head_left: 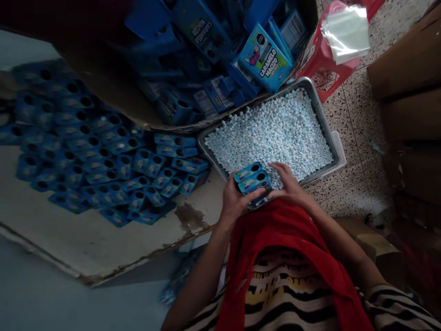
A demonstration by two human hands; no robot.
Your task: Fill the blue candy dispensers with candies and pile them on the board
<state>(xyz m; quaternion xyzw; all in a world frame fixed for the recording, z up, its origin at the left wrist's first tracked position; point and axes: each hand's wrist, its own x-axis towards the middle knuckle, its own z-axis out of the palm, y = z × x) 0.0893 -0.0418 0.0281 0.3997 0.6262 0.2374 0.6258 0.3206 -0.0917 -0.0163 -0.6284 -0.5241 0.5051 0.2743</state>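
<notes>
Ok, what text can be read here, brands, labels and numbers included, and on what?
"CARAMELO MACIZO": bright blue box.
"CARAMELO MACIZO": dimmer box to its left.
Brand logo, numbers: too small.
Held boxes, piled boxes: print too small.
Striped shirt: lettering too blurred.

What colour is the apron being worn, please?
The apron is red; the head view shows it.
</notes>
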